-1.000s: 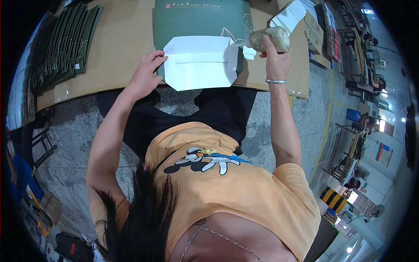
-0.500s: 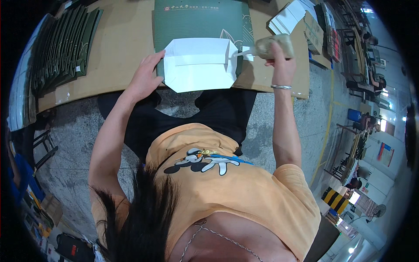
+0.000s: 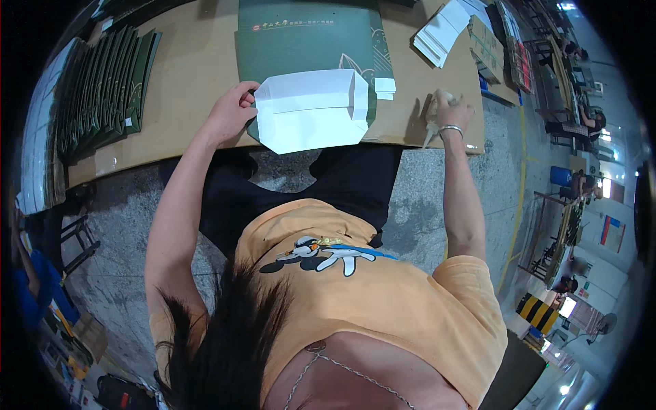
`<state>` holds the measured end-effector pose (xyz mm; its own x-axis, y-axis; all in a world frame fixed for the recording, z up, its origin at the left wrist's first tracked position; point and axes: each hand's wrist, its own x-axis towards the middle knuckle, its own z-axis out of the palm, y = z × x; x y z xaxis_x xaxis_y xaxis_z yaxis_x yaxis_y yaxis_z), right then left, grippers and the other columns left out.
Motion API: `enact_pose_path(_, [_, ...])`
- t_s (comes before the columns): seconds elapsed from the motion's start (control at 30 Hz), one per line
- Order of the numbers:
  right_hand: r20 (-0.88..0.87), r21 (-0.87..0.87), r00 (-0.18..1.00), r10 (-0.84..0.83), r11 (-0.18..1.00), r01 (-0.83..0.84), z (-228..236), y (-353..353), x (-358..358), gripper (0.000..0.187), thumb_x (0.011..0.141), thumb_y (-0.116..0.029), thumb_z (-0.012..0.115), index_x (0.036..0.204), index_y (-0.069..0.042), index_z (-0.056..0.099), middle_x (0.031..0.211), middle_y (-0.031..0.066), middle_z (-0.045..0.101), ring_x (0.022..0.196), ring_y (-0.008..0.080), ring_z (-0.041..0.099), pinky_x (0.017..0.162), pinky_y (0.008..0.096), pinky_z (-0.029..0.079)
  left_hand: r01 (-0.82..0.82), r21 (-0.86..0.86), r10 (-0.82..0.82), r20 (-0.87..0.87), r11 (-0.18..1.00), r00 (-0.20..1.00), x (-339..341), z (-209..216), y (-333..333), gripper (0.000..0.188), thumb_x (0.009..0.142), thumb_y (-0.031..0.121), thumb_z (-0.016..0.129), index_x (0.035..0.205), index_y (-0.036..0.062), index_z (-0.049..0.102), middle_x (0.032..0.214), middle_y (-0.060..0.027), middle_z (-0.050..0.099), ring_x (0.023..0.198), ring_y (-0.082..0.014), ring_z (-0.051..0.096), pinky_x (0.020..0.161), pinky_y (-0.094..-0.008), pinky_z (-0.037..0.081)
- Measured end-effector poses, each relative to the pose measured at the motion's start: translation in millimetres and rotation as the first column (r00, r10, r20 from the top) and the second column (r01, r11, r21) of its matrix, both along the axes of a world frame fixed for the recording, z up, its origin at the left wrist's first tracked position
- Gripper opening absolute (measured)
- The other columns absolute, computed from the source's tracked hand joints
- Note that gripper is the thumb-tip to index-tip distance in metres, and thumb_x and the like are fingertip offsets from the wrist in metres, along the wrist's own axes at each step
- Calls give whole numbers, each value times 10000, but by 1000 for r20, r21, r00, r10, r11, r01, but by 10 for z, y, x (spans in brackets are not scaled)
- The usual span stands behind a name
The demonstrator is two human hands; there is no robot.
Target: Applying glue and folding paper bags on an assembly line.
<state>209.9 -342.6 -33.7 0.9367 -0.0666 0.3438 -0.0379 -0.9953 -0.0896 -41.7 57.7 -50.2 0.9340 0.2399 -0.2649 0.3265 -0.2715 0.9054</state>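
On brown cardboard (image 3: 184,68): green bag (image 3: 301,44), angular white panel (image 3: 307,126)
Left hand (image 3: 232,113): fingers curled, grip unclear
Right hand (image 3: 456,113): fingers wrapping tapered bottle (image 3: 432,117)

Cool, fairly even light is falling across the bench (image 3: 191,82), and the white paper (image 3: 307,128) beside the left hand (image 3: 234,111) is shining brightest. A soft shadow (image 3: 415,124) is lying just left of the right hand (image 3: 456,115), whose outline is looking slightly smeared. Well off to that hand's right, bright patches (image 3: 606,188) are glaring white, and the distant room is appearing small and soft. Farthest from both hands, straight edges are bending and a black border (image 3: 646,389) is swallowing the corners.
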Motion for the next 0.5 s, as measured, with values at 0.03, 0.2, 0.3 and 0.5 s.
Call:
enact_pose_path(0.03, [62,60,976,209,975,-213,51,115,-44,551,783,-384,679,1135,36,616,1023,219,651,891,329,643,847,445,486,9,7,-9,-2,1000,1000,-23,21,-11,422,778,4,633,1191,58,567,917,-30,522,834,-126,497,794,-249,456])
enact_pose_path(0.2, [-208,570,599,773,593,-568,353,984,-663,319,808,-156,624,1121,-94,642,975,159,627,802,316,613,753,395,512,6,74,-10,56,997,998,-86,-16,-3,410,782,21,643,1182,47,561,958,-45,514,878,-152,498,850,-262,443])
enact_pose_path(0.3, [-226,453,553,802,589,-669,138,1152,-643,263,799,-132,616,1054,-74,642,925,167,603,793,341,605,733,386,513,16,101,-18,20,995,1000,-66,48,-38,412,802,-4,620,1203,58,546,1002,-27,506,942,-138,496,883,-268,428])
enact_pose_path(0.5, [-106,290,488,866,497,-818,-225,1019,-776,177,791,-67,582,964,-38,605,991,150,570,886,348,574,792,405,481,103,244,-123,71,964,990,-177,111,-72,443,763,-16,583,1201,48,558,1041,-133,537,981,-250,538,883,-320,448])
